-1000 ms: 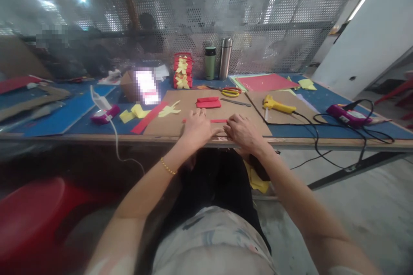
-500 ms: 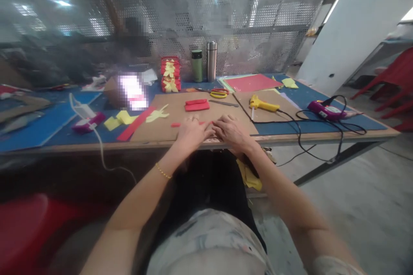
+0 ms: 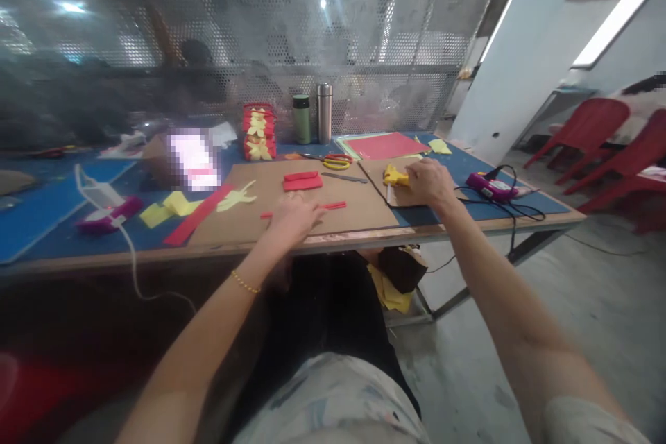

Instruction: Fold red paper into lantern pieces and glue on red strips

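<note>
My left hand (image 3: 296, 216) is closed over a narrow red strip (image 3: 334, 206) on the brown cardboard (image 3: 359, 211), pressing it down. Both ends of the strip stick out past the hand, which hides its middle. Over to the right, my right hand (image 3: 431, 182) has its fingers wrapped round the handle of a yellow glue gun (image 3: 396, 177), which lies on the board with its nozzle to the left. A folded red piece (image 3: 302, 181) lies just beyond my left hand. Behind it are a grey blade-like tool (image 3: 344, 177) and yellow-handled scissors (image 3: 336, 163).
Stacked red pieces with yellow bows (image 3: 259, 132), a green bottle (image 3: 301, 118) and a steel flask (image 3: 324, 113) stand at the back. A purple power strip (image 3: 492, 186) with black cables sits right. Red paper (image 3: 388, 146) lies back right. Yellow scraps (image 3: 169, 208) lie left.
My right hand has left the red strip and moved right onto the glue gun's handle. My left hand stays on the strip. The view has shifted slightly.
</note>
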### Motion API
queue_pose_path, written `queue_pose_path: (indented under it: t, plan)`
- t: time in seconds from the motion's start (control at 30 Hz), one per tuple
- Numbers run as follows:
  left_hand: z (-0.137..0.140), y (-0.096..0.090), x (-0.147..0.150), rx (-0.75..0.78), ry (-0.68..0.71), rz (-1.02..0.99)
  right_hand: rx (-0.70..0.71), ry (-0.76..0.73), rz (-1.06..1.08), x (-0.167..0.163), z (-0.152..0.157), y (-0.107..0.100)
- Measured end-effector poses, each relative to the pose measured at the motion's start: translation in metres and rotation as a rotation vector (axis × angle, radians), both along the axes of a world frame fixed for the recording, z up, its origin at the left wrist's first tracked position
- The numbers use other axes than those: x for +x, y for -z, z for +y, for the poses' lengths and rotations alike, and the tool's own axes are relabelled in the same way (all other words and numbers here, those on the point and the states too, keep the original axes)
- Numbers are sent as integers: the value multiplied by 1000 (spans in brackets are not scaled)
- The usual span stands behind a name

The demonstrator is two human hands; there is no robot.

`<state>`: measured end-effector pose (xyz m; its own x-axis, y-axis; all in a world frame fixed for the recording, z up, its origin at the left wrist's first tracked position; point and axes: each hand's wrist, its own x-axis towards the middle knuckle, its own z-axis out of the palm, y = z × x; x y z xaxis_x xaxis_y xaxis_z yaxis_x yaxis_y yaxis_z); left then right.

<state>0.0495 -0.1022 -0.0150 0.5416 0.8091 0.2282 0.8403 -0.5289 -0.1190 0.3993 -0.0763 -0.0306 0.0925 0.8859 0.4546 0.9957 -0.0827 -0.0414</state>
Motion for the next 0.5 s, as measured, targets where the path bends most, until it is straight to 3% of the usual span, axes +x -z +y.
queue_pose_path:
  t: [0.1,0.23,0.37,0.5]
  plan:
    - [11,-2,6,-53,-11,-38,-115,-45,-18,12,25,-1]
    - [25,7,11,-141,42,-257,-231,-87,-32,12,37,8]
    - [31,14,10,-226,11,-423,-222,-97,-27,15,33,16]
    - [30,16,10,-207,9,-447,-155,-122,22,17,23,20]
